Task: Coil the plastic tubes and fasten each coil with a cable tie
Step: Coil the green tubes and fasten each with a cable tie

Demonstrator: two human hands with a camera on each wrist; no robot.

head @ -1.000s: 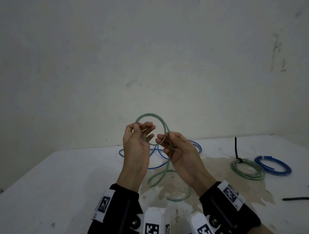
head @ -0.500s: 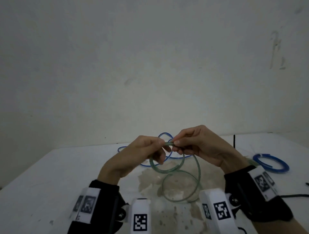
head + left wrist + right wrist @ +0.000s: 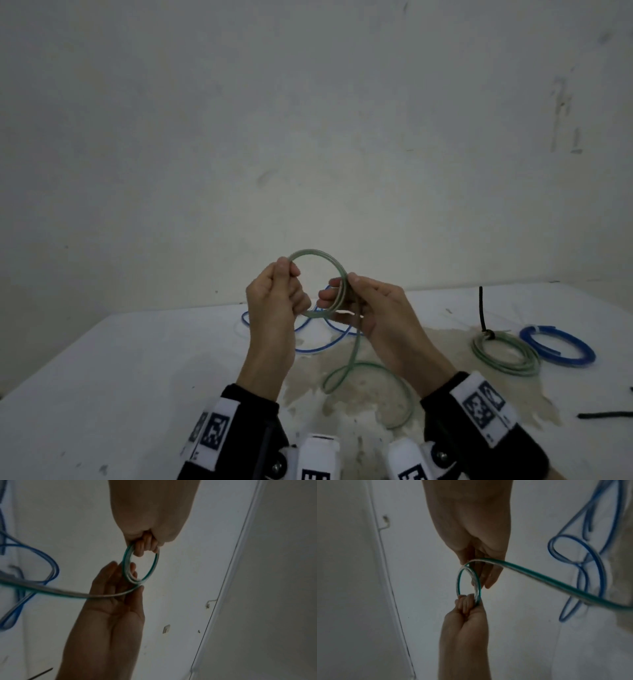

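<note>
A clear green plastic tube [image 3: 317, 253] is wound into a small upright coil, held above the white table [image 3: 102, 377]. My left hand [image 3: 287, 278] grips the coil's left side with curled fingers [image 3: 145, 545]. My right hand [image 3: 343, 288] pinches the coil's right side between thumb and fingers [image 3: 488, 580]. The tube's loose tail [image 3: 354, 346] drops from the right hand and lies on the table in one wide loop [image 3: 387, 373]. In the wrist views the coil [image 3: 153, 563] [image 3: 459, 580] shows two or three turns.
A loose blue tube [image 3: 322, 346] sprawls on the table behind my hands. At the right lie a finished green coil [image 3: 503, 359] with an upright black cable tie [image 3: 482, 308], a blue coil [image 3: 558, 346] and a spare black cable tie [image 3: 603, 415]. A wall stands close behind.
The hands have risen from a low, close pinch and now stand apart on either side of the coil, which is upright again. Less tail lies on the table.
</note>
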